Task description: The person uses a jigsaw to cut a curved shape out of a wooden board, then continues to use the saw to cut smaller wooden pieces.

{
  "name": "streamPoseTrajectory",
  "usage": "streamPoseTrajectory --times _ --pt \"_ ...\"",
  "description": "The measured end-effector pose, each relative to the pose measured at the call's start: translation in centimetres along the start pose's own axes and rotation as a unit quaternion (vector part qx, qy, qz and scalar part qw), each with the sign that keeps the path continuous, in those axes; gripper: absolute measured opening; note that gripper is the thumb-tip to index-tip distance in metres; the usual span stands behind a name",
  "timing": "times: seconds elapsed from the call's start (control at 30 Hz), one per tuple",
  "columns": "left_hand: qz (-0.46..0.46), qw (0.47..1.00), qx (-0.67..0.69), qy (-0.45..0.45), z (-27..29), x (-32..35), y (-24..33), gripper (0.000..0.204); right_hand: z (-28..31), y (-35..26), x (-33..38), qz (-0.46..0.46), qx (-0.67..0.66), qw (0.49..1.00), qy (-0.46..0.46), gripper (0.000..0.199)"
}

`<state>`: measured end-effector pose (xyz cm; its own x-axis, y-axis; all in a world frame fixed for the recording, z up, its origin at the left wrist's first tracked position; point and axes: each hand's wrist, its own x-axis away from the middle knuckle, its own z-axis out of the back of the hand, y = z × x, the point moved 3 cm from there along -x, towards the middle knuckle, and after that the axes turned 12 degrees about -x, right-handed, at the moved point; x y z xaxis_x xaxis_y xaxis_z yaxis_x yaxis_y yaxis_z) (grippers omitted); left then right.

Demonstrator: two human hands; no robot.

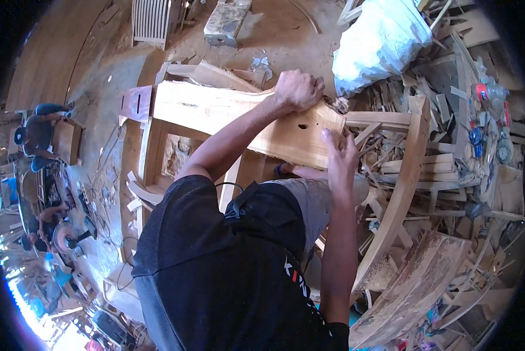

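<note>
A long, pale wooden slab (216,117) with rough natural edges, a small dark hole and a knotty right corner lies across a wooden frame (148,153) in front of me. My left hand (298,90) is closed on its far edge, near the right end, fingers curled down. At the right end of the slab my right hand (341,153) grips the edge, its thumb on the top face and its other fingers partly hidden. A purple-brown piece with dark slots (135,103) sits at the slab's left end.
A white sack (382,44) stands beyond the slab at right. A curved timber (400,202) and a broad rough plank (411,289) lie to my right amid scrap wood. Two people (37,137) work at far left, near a round fan (65,236). A thick wood block (227,22) lies at the back.
</note>
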<state>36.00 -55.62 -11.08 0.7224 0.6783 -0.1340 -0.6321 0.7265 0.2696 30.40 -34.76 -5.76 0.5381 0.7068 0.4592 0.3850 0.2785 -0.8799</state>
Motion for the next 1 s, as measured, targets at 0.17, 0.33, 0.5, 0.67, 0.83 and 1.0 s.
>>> streamPoseTrajectory --times 0.17,0.33,0.5,0.67,0.83,1.0 --pt "-0.027 0.993 0.108 -0.033 -1.7 0.6 -2.4 0.035 1.1 3.1 -1.9 -0.002 0.010 1.000 0.013 0.063" --pt "0.096 0.972 0.174 0.128 -3.0 4.3 -12.9 0.030 2.0 6.4 -2.4 0.068 -0.019 0.997 0.026 0.049" --pt "0.330 0.941 -0.038 0.059 -6.2 15.3 -24.9 0.040 3.4 8.2 -2.0 0.051 -0.011 0.999 0.011 0.047" --pt "0.524 0.850 -0.056 0.000 -9.1 23.2 -26.3 0.065 4.6 9.9 -2.1 0.058 -0.018 0.998 -0.001 0.045" --pt "0.679 0.706 0.145 0.139 -14.3 29.1 -26.3 0.114 3.8 10.2 -2.9 0.042 0.028 0.999 -0.004 0.053" --pt "0.538 0.439 0.707 0.133 -16.7 28.0 -17.7 0.090 3.4 13.3 -5.6 0.009 0.061 0.998 -0.005 0.056"
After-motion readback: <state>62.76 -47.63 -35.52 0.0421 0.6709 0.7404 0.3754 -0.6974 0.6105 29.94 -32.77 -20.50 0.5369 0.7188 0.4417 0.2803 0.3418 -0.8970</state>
